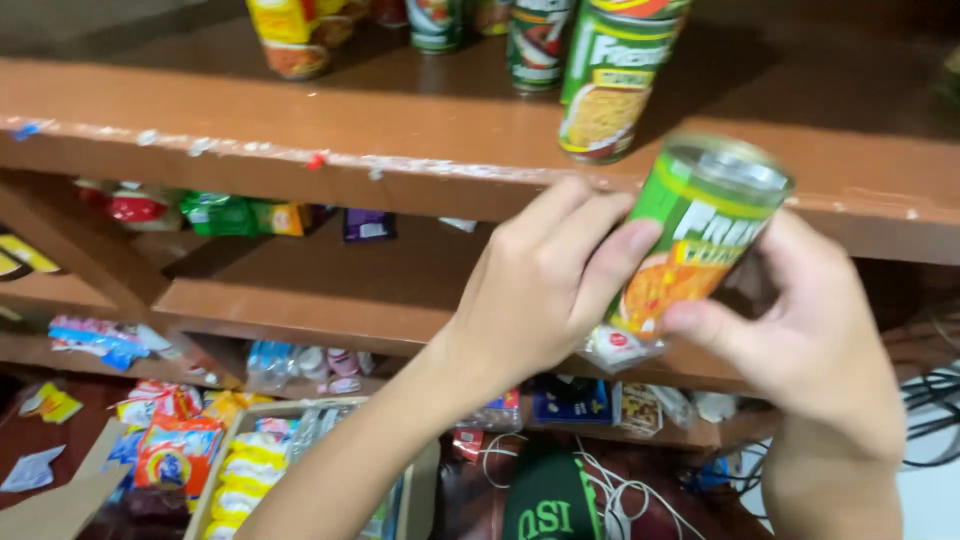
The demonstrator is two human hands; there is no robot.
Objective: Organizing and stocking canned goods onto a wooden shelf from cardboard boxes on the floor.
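A green food can [703, 232] with an orange picture on its label is tilted in front of the top shelf's edge, held by both hands. My left hand [540, 280] wraps its left side with fingers over the label. My right hand [805, 330] grips it from the right, thumb against the lower label. A second green can [612, 78] stands upright on the brown wooden top shelf [300, 130] just behind and left of the held one.
Several more cans [538, 40] and a yellow packet [290, 35] stand further back on the top shelf. Lower shelves [330, 300] hold small sachets and packets. A cardboard box [225, 470] of snack packs sits low left. Cables [930, 410] hang at right.
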